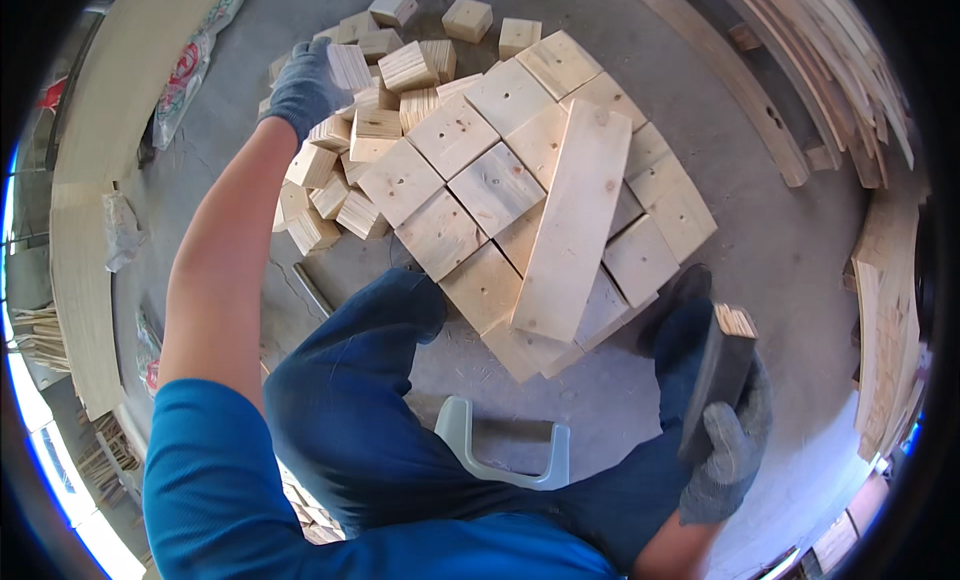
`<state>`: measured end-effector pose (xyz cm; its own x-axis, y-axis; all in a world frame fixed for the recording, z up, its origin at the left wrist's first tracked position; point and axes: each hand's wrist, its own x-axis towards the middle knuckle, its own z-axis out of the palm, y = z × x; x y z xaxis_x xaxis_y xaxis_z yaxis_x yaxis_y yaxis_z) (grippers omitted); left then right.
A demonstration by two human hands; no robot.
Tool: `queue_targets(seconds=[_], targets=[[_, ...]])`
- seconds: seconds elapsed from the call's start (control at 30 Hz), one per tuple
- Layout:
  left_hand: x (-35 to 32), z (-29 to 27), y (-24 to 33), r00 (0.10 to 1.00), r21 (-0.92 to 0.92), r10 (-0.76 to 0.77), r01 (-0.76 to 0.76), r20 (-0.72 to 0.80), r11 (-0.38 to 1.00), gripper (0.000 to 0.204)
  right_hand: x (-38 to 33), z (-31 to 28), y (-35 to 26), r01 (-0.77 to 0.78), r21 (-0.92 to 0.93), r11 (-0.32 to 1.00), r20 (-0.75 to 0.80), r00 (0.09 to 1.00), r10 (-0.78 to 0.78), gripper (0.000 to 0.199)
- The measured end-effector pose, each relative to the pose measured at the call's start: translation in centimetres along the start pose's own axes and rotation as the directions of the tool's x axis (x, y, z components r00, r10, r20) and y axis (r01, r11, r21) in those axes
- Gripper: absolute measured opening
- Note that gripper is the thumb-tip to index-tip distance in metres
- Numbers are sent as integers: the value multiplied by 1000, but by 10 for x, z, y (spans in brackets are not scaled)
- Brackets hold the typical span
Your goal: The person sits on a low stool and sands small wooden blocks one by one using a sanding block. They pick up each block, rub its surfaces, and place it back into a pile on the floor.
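Note:
My left hand (303, 88), in a grey glove, reaches to the far left and grips a pale wooden block (348, 68) at the edge of a loose heap of similar blocks (376, 132). At the lower right my right hand (728, 460), also gloved, is closed around a dark-sided bar (718, 385) with a rough, wood-coloured end. The bar stands tilted beside my right leg. In front of me, square wooden blocks (497, 188) are set close together in rows. A short plank (575, 225) lies slantwise on top of them.
A pale green plastic stool (458, 450) shows between my legs. Long boards (85, 220) run along the left, with plastic bags (190, 75) beside them. More planks (740, 90) lie at the far right. A thin dark strip (312, 288) lies on the concrete floor by my left knee.

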<state>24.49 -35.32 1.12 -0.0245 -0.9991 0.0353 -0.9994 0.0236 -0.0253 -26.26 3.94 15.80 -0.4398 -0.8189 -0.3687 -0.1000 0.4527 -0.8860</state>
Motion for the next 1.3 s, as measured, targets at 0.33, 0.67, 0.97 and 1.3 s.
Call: queue_targets(seconds=[0.33, 0.67, 0.97, 1.3], targets=[[-157, -110, 72, 955, -408, 157, -251, -251, 878, 103, -20, -25, 27, 126, 227, 966, 45, 989, -140, 75], [-302, -104, 207, 981, -664, 174, -186, -85, 724, 114, -31, -48, 46, 208, 184, 961, -14, 978, -209, 69], [-339, -77, 239, 963, -668, 263, -230, -53, 708, 116, -26, -61, 65, 230, 126, 965, -32, 973, -228, 71], [-316, -3, 233, 982, -896, 162, -159, -99, 416, 120, -27, -44, 50, 229, 132, 964, 20, 972, -234, 69]])
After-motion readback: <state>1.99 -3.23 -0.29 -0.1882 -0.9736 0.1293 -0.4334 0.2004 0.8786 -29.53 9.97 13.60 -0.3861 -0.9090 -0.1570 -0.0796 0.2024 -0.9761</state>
